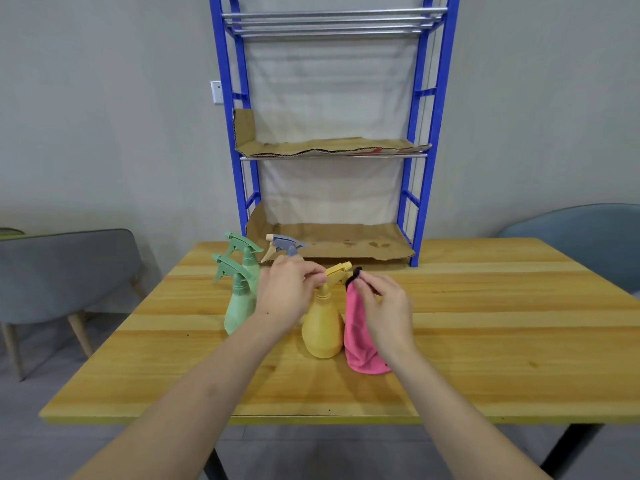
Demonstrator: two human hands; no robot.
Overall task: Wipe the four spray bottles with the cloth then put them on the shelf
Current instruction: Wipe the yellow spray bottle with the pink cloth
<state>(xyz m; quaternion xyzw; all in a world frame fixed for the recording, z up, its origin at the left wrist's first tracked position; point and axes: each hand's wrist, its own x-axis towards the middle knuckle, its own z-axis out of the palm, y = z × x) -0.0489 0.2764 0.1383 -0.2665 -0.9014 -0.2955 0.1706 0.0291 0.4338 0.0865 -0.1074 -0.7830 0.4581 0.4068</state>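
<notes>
Facing a blue shelf point(420, 98) on the wooden table point(502, 323), left hand point(284, 292) grips yellow bottle point(322, 330), right hand point(384, 306) pinches pink cloth point(360, 344).

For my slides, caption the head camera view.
Left hand holds yellow spray bottle by its top; right hand pinches pink cloth beside it.

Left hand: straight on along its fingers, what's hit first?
Left hand likely meets the yellow bottle's spray head first; they look nearly touching already, though depth is unclear.

Left hand point(287, 292), right hand point(384, 306) close together, fingers in pinch.
</notes>
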